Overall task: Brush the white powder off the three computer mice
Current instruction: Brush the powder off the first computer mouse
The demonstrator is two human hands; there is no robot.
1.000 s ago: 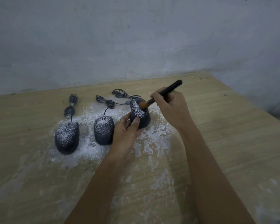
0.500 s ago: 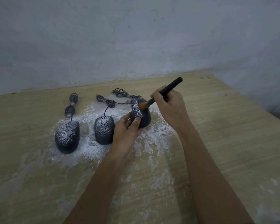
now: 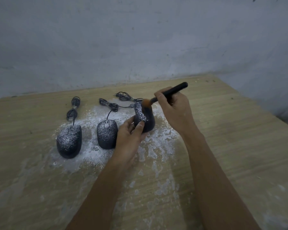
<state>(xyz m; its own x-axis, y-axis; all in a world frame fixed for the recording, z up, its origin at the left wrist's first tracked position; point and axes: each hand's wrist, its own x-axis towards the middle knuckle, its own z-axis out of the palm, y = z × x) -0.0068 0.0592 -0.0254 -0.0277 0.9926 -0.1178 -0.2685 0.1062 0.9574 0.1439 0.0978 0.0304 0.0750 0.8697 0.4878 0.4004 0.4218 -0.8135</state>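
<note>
— What's in front of them?
— A grey wall, and against it a wooden worktop. A wide patch of white powder spreads from near the back edge towards the front edge, thickest left of the middle.

— And the hands?
— The left hand is wrapped round the right-hand mouse, thumb on its top, holding it tipped nose-up. The right hand pinches a black-handled brush, and the orange bristles touch that mouse's nose. A strip of powder shows on its top, while its right flank looks dark.

— The other 2 mice?
— Flat in the powder, side by side along the back edge. The middle mouse lies just beside the left hand. The left mouse sits apart, nearer the left edge. Both are speckled white.

— Anything smaller?
— 3 bundled cables, 1 behind each mouse, towards the back edge.
</note>
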